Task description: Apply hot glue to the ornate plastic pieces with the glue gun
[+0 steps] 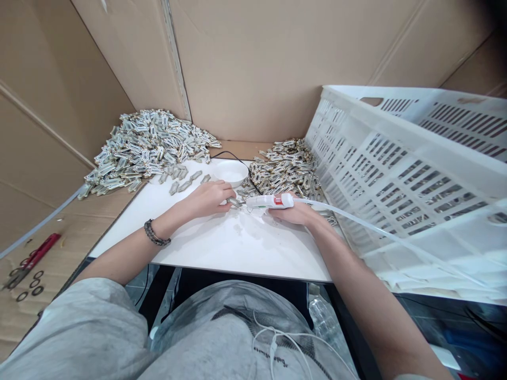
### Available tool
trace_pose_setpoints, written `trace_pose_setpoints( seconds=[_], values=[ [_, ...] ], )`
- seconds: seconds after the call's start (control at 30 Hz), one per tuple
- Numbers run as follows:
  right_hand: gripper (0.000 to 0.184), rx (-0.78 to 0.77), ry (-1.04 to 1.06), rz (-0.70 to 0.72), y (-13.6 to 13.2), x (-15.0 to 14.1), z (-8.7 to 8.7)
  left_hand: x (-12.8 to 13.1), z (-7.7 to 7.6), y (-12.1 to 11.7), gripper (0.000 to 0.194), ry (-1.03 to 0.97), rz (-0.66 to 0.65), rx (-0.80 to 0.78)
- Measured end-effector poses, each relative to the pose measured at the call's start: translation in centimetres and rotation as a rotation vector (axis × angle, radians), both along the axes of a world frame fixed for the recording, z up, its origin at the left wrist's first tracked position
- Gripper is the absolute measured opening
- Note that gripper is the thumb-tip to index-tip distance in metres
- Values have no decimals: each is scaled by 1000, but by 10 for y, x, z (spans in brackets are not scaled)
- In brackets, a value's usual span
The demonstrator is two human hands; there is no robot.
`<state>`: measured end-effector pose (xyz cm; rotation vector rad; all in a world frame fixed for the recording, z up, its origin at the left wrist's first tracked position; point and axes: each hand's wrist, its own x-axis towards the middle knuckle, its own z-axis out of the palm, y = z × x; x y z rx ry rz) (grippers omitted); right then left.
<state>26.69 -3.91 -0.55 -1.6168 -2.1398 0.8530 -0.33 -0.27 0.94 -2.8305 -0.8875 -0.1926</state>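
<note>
At the far left of my view, a red-handled hand tool (43,250) lies on brown cardboard, its exact kind unclear to me, with several small dark rings (38,294) beside it. Next comes a broad heap of small pale metal-edged pieces (150,145), piled against the cardboard wall (245,68) and spilling over the back left corner of the white board (222,248). A braided bracelet (153,233) circles the left wrist. Beyond that forearm, a few loose grey pieces (184,186) lie spaced out on the board.

I see the left hand (212,199) near the board's middle, fingertips pinched on one small grey piece (234,201), just in front of a shallow white dish (230,171). To the right, a white syringe-style dispenser (263,201) lies almost level, its tip pointing at that piece; I can't tell whether they touch. A second, lower heap of similar pieces (281,169) sits behind it. The right hand (293,214) is closed around the dispenser, well clear of the left one. Below the board's edge I make out a clear plastic bottle (325,316). Translucent tubing (348,212) runs from the dispenser's rear toward the lower right, passing in front of a large slotted white plastic crate (368,158).
</note>
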Motion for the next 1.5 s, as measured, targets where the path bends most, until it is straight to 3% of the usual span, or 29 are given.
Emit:
trace_pose_setpoints(
  seconds=[1.5],
  values=[
    [18,7,5,-25,2,3,-6,0,3,-1,19,14,-21,32]
  ],
)
